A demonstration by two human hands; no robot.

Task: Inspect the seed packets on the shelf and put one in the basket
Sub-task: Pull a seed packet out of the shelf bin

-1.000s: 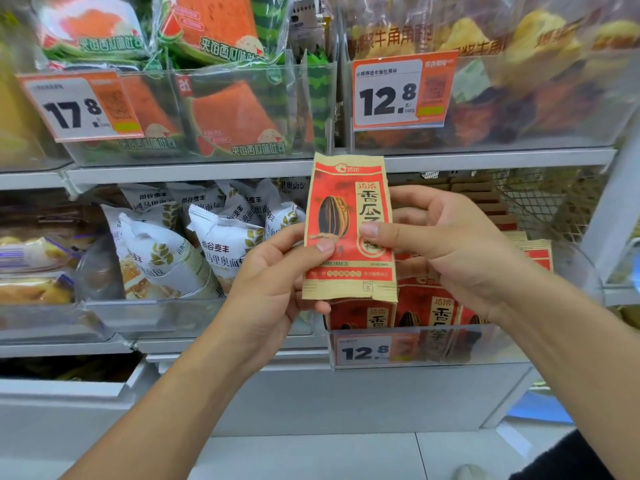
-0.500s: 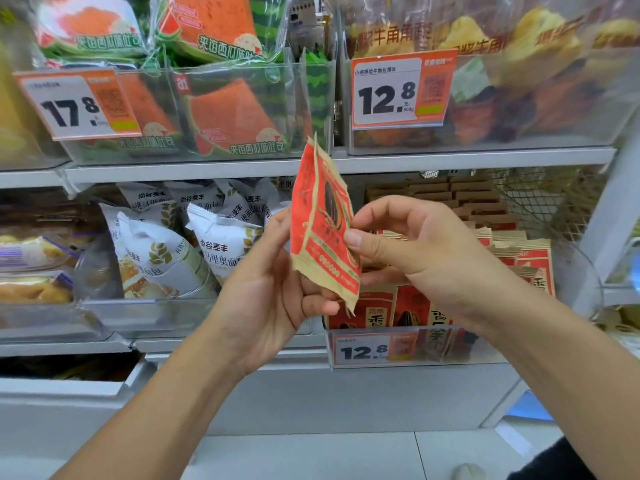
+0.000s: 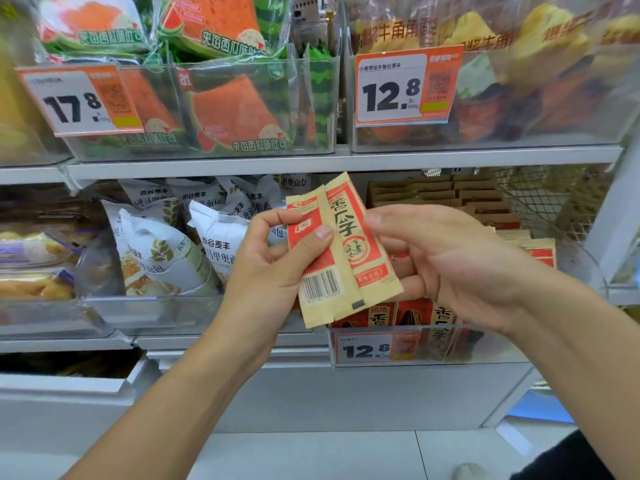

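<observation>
Head view: a person holds a red-and-tan seed packet [image 3: 341, 251] in front of a shop shelf [image 3: 311, 164], barcode side facing the camera. The left hand [image 3: 277, 268] pinches the packet's left half, thumb on the front. The right hand [image 3: 446, 261] supports its right edge from behind, fingers curled. More packets [image 3: 415, 317] stand in the bin [image 3: 450, 344] below, behind a 12.8 price tag [image 3: 365, 349].

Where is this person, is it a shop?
Most likely a snack shop or supermarket aisle: price tags clipped to clear shelf bins, rows of bagged snacks, and the hands holding one seed packet from the shelf.
</observation>
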